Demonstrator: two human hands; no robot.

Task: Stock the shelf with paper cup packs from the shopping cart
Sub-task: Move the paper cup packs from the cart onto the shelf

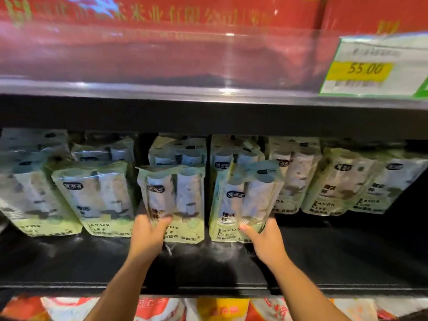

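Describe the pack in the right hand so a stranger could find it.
On the dark shelf below the 55.00 price tag stands a row of pale green paper cup packs. The wanted pack is in front, just right of the middle. Only it has the right hand gripping its lower right corner.

Red boxes (162, 17) with gold lettering fill the view at 12 o'clock. They stand on the upper shelf board (208, 117) behind a clear plastic rail (162, 66) that catches white glints of light. At 2 o'clock a green-edged price tag (375, 66) sits in that rail, its yellow band reading 55.00. The black shelf (347, 256) below is glossy, and its back is in shadow. At 6 o'clock, under its front edge, lie red, orange and white packets (220, 309).
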